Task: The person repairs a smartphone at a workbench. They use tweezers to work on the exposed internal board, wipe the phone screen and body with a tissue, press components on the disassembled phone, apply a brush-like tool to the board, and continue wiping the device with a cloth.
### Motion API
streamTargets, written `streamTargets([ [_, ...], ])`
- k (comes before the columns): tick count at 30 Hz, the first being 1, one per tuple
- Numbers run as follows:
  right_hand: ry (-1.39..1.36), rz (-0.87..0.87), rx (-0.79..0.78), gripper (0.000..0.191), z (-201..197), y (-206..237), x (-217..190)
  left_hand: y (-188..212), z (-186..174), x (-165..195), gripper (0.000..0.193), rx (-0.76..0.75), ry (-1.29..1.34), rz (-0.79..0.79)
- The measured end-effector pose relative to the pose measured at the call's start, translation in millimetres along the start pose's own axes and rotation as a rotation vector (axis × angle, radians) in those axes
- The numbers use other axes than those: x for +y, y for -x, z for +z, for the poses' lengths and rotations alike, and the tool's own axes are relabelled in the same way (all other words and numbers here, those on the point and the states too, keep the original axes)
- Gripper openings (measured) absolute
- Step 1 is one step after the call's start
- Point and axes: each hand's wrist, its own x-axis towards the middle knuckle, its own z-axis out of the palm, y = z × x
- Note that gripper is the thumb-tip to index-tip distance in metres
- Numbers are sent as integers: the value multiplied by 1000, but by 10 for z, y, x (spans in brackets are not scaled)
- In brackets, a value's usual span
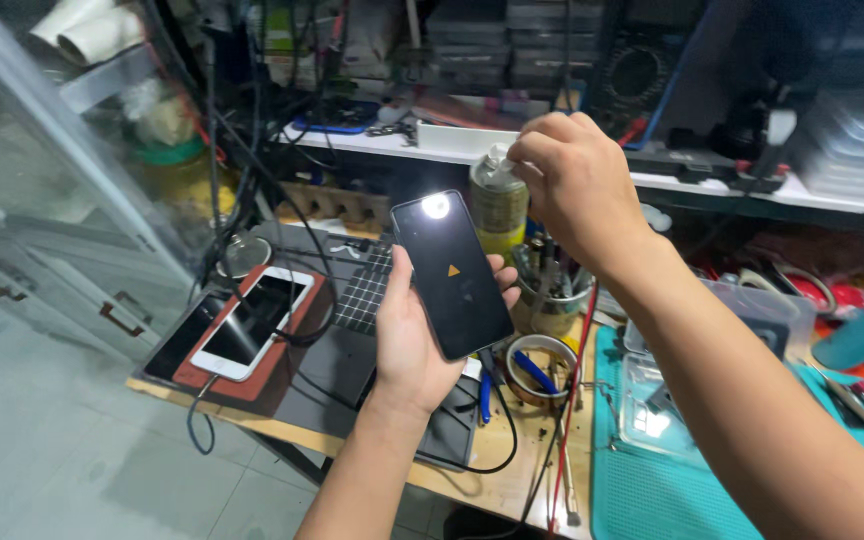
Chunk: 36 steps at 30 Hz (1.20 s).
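The left hand [414, 340] grasps a flat black glass-fronted smartphone [451, 273] above the crowded wooden workbench [512, 490], close to its front edge, with open floor to the left. The right hand [570, 180] pinches the white cap of a yellow-green squeeze bottle [499, 205]; its base is hidden behind the phone and a tool cup. The phone's long axis runs upright, tilted slightly left, screen facing the camera. A white phone [252, 322] lies on a red mat [277, 365].

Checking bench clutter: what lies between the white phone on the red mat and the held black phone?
Head view: a ruled black work mat with a black cable crossing it; left hand holds the black phone.
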Motion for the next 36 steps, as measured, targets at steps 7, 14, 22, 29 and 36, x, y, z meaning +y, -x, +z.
streamTargets([
  [7,52,-5,-205,5,317,-463,390,-476,-10,253,67,12,37,22],
  [14,124,-159,-342,13,382,-759,728,-824,-23,274,68,17,-41,40],
  [22,123,-139,-345,14,502,-685,884,-821,-48,167,70,-62,-119,29],
  [29,-52,-75,-160,8,186,-508,493,-468,40,33,70,-84,-156,7],
  [36,-341,-131,-107,15,-36,-117,143,-409,55,-256,63,-131,-73,-34],
])
